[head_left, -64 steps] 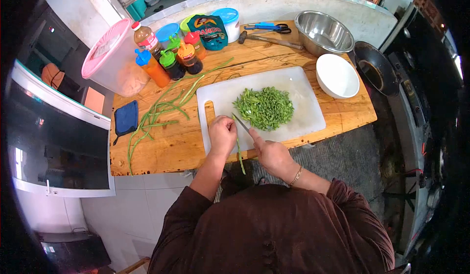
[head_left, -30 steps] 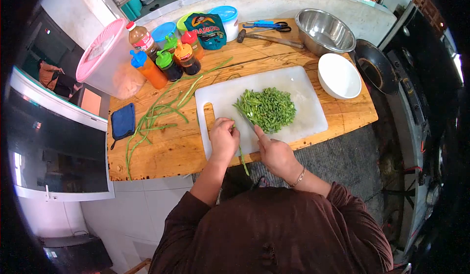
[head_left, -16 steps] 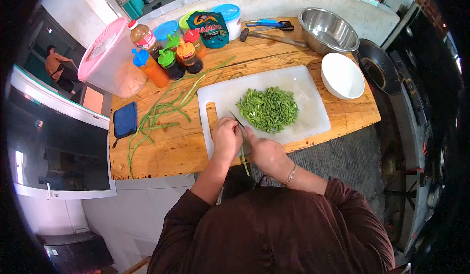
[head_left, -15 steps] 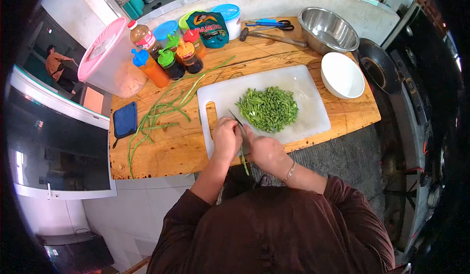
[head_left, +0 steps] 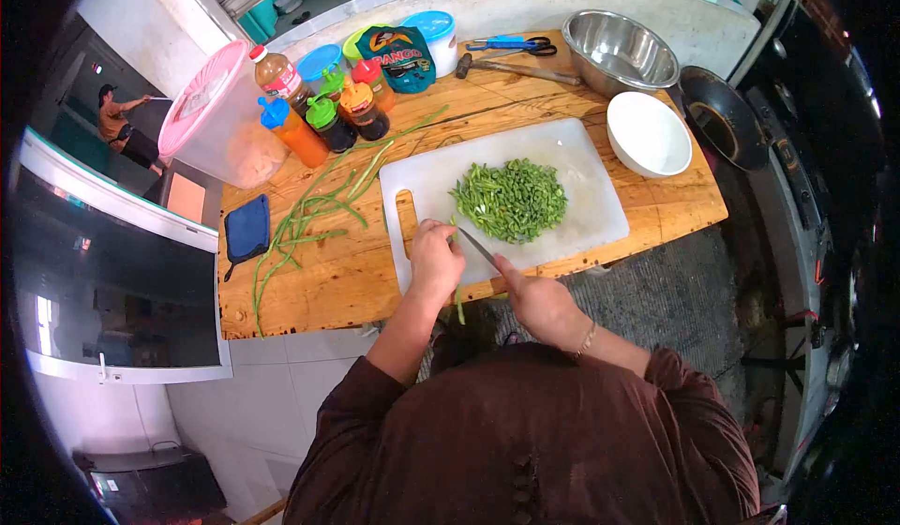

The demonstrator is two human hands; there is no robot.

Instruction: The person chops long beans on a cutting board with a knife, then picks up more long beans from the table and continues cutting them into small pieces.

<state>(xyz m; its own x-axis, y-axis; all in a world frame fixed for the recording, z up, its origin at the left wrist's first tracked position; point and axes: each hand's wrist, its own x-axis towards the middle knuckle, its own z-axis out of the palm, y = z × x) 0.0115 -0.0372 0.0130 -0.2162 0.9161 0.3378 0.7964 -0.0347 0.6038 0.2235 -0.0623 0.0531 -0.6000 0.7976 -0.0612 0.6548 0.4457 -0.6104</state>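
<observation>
My left hand (head_left: pixel 436 261) is closed around a long green bean (head_left: pixel 459 311) at the near left part of the white cutting board (head_left: pixel 583 164). One end of the bean hangs below the hand, past the table edge. In my right hand (head_left: pixel 546 306) is a knife (head_left: pixel 480 247), its blade slanting up and left to the left fingers. A heap of chopped green beans (head_left: pixel 511 201) lies on the middle of the board. Several whole long beans (head_left: pixel 298 230) are spread on the wood left of the board.
Sauce bottles (head_left: pixel 361 111), a pink-lidded tub (head_left: pixel 220 122) and a teal pouch (head_left: pixel 398 59) stand at the back left. A white bowl (head_left: pixel 649 136), steel bowl (head_left: pixel 621 52), hammer (head_left: pixel 520 70) and scissors (head_left: pixel 525 45) are at the right and back. A blue cloth pad (head_left: pixel 247 229) lies left. Another person (head_left: pixel 122 122) stands far left.
My right hand and the knife have moved right and down, away from the left hand. The bean's hanging end has shifted slightly left and up. The far person's arm has risen.
</observation>
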